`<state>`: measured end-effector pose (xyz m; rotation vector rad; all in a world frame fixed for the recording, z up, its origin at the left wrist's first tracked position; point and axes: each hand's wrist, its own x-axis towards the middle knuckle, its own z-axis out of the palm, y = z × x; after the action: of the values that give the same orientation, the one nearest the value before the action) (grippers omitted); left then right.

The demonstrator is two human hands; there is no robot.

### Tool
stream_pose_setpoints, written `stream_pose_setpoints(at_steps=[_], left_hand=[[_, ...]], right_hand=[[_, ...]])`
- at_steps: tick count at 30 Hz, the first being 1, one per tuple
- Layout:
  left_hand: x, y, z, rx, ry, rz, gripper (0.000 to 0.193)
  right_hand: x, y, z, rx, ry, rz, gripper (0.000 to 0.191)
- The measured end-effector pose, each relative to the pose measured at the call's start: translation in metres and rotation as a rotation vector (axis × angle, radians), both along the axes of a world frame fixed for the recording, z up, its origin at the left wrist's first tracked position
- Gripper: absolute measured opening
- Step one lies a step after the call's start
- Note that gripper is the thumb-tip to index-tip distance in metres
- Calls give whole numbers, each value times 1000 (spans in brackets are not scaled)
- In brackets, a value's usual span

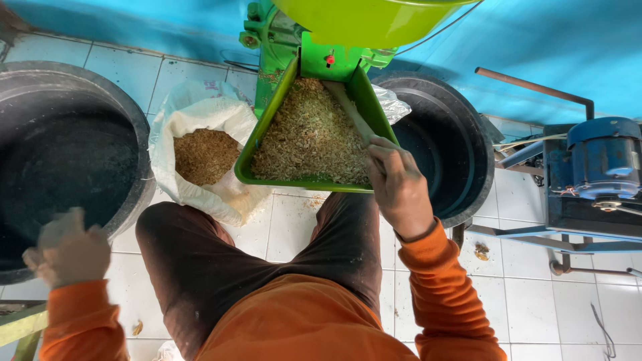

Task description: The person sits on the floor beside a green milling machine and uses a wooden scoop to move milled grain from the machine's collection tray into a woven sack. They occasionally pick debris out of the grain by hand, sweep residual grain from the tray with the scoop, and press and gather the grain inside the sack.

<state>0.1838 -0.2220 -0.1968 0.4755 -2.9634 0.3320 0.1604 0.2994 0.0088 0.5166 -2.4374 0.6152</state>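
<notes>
We are holding a flat wooden stick [353,110] tight in our right hand [399,190], pushing dry, light flakes [309,137] in the green tray [267,175]. Our left hand [67,251] is looking blurry, maybe empty.

Bright, even daylight, soft shadows, motion blur on the left hand [67,251], slight wide-angle distortion.

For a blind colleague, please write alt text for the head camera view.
Right hand pushes a stick into the chaff-filled green hopper tray of a grinder; blurred left hand hovers above a black tub. An open white sack stands between them.
</notes>
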Motion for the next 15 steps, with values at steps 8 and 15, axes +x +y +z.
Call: stream_pose_setpoints(at_steps=[8, 15], left_hand=[[-33, 126, 107, 607, 558, -631, 32], [-74, 219, 163, 758, 571, -946, 38]], right_hand=[[51, 20, 47, -244, -101, -111, 12], [30, -8, 39, 36, 29, 23, 18]])
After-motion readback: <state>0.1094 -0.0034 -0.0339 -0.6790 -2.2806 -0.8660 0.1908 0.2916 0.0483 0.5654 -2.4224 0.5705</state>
